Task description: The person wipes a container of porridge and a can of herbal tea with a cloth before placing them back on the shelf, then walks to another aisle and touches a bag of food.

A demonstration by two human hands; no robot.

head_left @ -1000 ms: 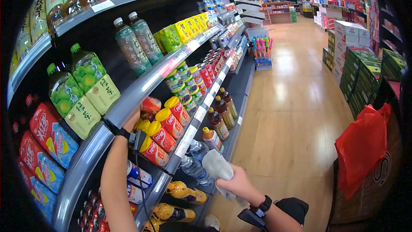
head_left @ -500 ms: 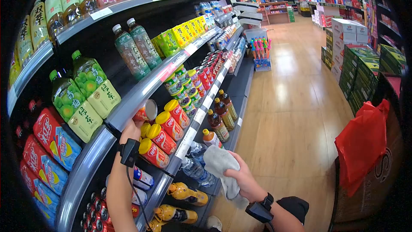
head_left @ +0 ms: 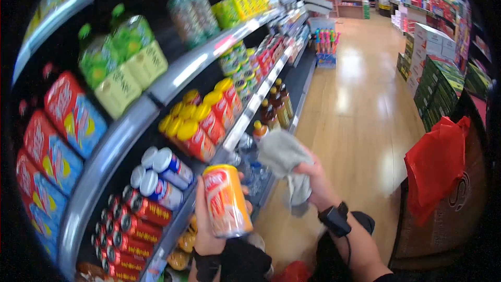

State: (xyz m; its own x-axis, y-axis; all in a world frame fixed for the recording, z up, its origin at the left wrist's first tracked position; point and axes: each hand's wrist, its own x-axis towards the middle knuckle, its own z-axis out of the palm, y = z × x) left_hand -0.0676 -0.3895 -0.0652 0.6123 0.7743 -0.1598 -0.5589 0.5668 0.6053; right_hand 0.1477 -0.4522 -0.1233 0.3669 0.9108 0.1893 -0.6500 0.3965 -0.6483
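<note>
An orange and red can (head_left: 227, 201) is held upright, slightly tilted, in my left hand (head_left: 209, 227), out in front of the shelf. My right hand (head_left: 313, 177), to the right of the can, has its fingers round a grey cloth (head_left: 284, 154), which hangs down below the palm. Red cans with yellow lids (head_left: 201, 138) stand in rows on the shelf behind my left hand. Blue and white cans (head_left: 167, 175) and dark-topped red cans (head_left: 138, 230) are to the left of it.
The shelf edge (head_left: 180, 70) runs diagonally from lower left to upper right. Green tea bottles (head_left: 122, 62) stand above it. A red bag (head_left: 436, 164) lies over a brown box at right. Stacked cartons (head_left: 441, 83) line the wooden floor (head_left: 355, 104).
My left hand has come out from the shelf with the can, down and towards me. The right hand with the cloth has shifted slightly right. The view has turned a little.
</note>
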